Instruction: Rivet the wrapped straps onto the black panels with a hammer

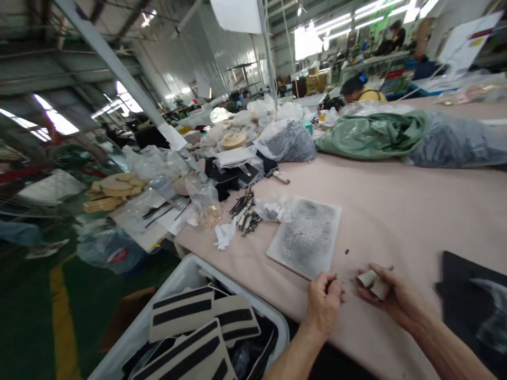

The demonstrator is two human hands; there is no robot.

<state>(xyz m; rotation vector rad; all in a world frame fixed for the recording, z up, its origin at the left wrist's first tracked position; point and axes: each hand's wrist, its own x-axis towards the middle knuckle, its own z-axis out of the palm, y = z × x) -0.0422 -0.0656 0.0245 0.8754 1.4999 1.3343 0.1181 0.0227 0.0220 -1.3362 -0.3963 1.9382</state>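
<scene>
Over the front edge of the pink-beige table, my left hand [325,302] is closed, its fingertips pinched around something small and dark that I cannot make out. Just to its right, my right hand [396,298] wraps around two stubby, pale beige cylindrical pieces [374,284]; what they are does not show clearly. A thin dark tip sticks out beyond these fingers. A small dark bit [347,252] lies on the cloth above the hands. Beyond my left hand rests a pale square board [307,237] with a worn, dark-speckled surface.
A white bin [283,322] of black-striped beige pieces [190,345] stands at the front left. Loose metal tools [246,214] and a hammer [280,176] lie beyond the board. Black sheets [467,295] are at right. Bagged goods [372,134] line the back; a person sits behind.
</scene>
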